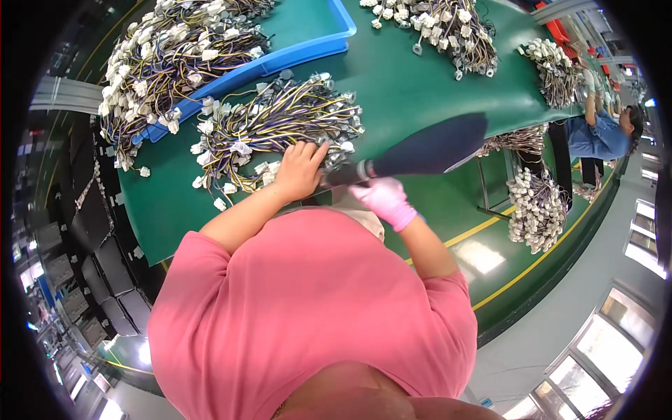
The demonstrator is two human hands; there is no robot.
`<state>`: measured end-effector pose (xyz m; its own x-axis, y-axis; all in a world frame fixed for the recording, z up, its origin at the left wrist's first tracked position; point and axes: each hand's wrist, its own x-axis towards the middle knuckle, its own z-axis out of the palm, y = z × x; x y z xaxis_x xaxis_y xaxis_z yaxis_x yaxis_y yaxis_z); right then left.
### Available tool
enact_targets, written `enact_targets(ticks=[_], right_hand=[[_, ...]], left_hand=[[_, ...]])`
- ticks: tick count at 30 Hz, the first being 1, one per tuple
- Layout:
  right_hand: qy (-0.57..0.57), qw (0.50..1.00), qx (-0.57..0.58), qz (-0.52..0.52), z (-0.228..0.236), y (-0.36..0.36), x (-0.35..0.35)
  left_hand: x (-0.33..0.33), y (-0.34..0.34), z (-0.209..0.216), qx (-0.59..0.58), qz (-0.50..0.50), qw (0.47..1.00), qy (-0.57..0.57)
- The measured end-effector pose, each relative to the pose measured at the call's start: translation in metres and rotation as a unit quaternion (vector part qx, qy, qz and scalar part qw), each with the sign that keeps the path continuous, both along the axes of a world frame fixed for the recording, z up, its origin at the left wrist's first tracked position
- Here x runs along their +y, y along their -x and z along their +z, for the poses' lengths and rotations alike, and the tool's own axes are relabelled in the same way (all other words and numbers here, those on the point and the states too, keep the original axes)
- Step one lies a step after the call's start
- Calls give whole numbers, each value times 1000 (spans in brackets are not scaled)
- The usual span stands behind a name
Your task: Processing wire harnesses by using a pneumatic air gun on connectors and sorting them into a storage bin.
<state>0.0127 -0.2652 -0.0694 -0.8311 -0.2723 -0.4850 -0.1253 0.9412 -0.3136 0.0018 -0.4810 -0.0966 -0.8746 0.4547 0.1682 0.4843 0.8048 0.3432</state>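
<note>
My bare left hand (301,169) lies at the near edge of a wire harness pile (280,119), its fingers stretched out and a little apart. The pile has yellow, black and purple wires with white connectors on their ends. To its right, my right hand (383,201) wears a pink glove and has its fingers curled together. Just above that glove is a long dark blade-shaped object (430,147) with a grey ring near its narrow end. It covers part of the right fingers, so whatever they pinch is hidden. I cannot tell what the dark object is.
A blue tray (308,50) at the far left has a large harness heap (189,52) over its edge. More harness bundles (455,31) lie on the green table (392,84). Another bundle (537,210) hangs at the right. A co-worker in blue (595,136) works at the far right.
</note>
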Motion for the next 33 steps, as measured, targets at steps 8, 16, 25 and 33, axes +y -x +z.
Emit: enact_targets(ticks=[8, 16, 25, 33], right_hand=[[49, 990, 49, -123, 0, -2, 16], [209, 967, 107, -98, 0, 3, 24], [234, 964, 118, -46, -33, 29, 24], [359, 908, -97, -196, 3, 54, 27]], left_hand=[[2, -13, 6, 90, 28, 996, 4], [1, -9, 16, -38, 6, 998, -42], [19, -8, 18, -53, 63, 992, 90], [30, 31, 15, 6, 60, 998, 16]])
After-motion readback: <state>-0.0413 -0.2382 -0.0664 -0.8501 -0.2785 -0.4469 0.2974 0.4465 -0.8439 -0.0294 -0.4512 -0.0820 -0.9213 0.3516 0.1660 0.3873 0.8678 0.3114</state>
